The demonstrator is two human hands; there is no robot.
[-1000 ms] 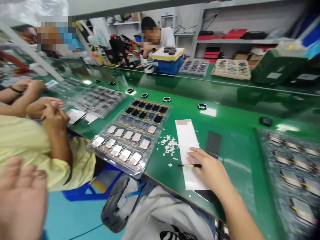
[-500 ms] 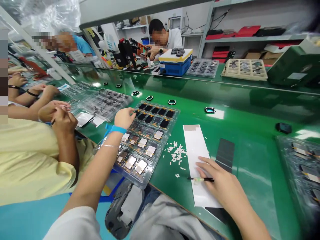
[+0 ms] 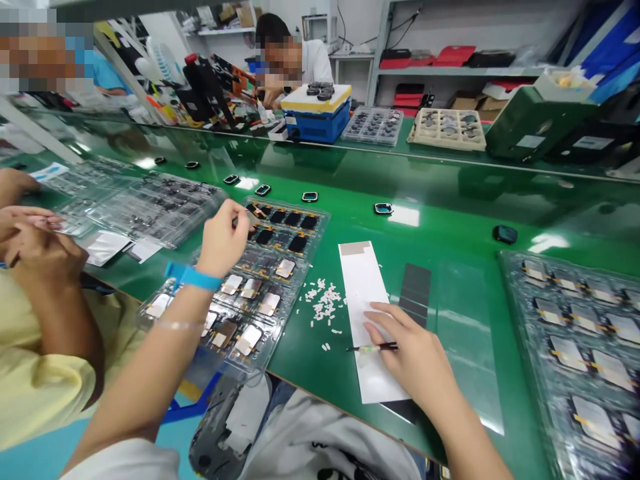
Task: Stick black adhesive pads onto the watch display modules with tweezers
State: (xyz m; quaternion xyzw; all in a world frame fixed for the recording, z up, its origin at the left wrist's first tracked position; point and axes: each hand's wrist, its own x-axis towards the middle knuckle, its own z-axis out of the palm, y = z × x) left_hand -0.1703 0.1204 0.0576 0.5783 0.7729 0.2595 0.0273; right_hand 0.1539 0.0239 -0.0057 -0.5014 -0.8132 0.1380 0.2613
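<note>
Left hand: reaches further toward the far left corner of the tray than in the earlier frame; this hand now pinches a small panel at that corner, thumb and finger narrow on it.
Right hand: lies spread over a white paper strip; the hand keeps a thin dark-tipped tool between thumb and fingers, pointing left across the strip.
Panels on the tray: work looks partway along; silver panels lie in the front rows, dark panels at the back, with gaps in a row between (the forearm hides some slots).
White bits: a loose scatter of small white bits lies just left of the strip, plenty of it unused.
Second tray: at the far right, another tray bears rows of silver-faced panels.
Green table: glossy; a dark sheet and a clear sheet lie right of the strip, and watch cases stand spaced in a line beyond.
Room: a co-worker's clasped hands at left; a blue box and another person opposite; shelves behind.
</note>
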